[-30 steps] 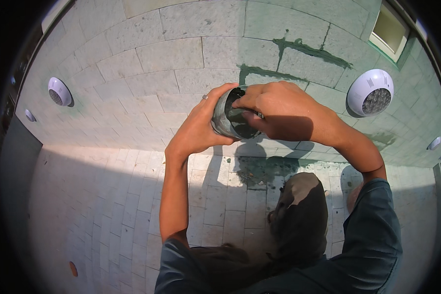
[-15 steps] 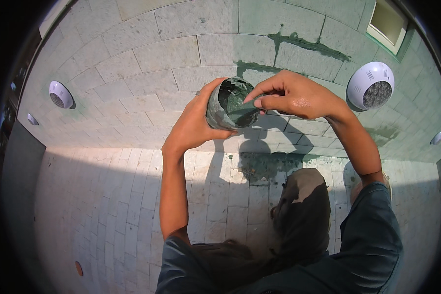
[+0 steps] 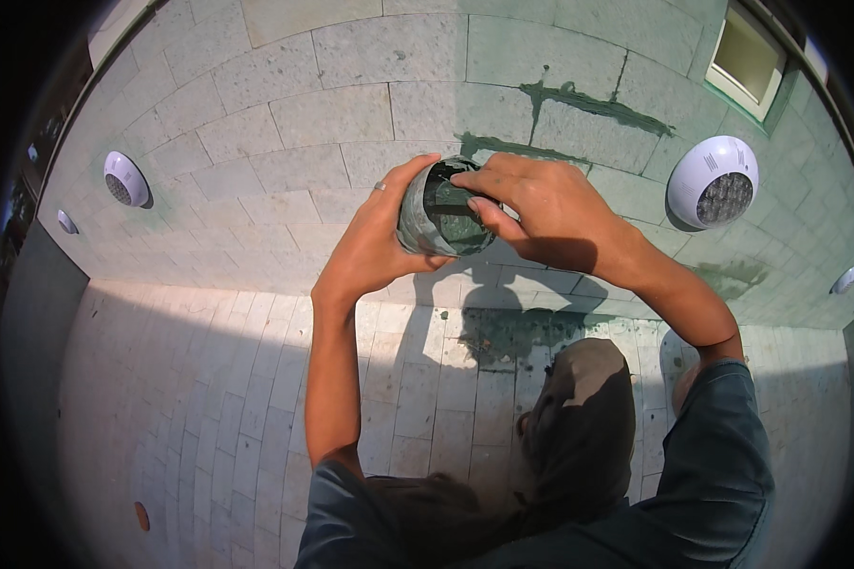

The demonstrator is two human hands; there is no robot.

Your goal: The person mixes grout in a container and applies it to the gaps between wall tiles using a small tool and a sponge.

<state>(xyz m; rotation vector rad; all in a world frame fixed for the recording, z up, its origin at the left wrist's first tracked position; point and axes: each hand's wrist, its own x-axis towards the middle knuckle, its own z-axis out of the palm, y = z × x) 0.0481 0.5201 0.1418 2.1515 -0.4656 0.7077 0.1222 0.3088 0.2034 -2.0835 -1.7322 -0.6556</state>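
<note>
My left hand is wrapped round a smeared grey pot, which tilts so that its mouth shows. Wet dark green paste coats the pot's inside. My right hand reaches over the rim, its fingers closed on a small flat scraper covered in the same green. Much of the scraper is hidden by the fingers and the dark inside. Beyond the pot, the pale tiled wall carries thick dark green smears along some joints.
A large white round lamp sticks out of the wall on the right, a smaller lamp on the left. A framed recess opens at upper right. Green stains mark the tiled floor below; a brown oval piece lies lower left.
My right hand has turned over and moved further across the pot's mouth, taking the scraper deeper inside. My left hand keeps its hold on the pot.
</note>
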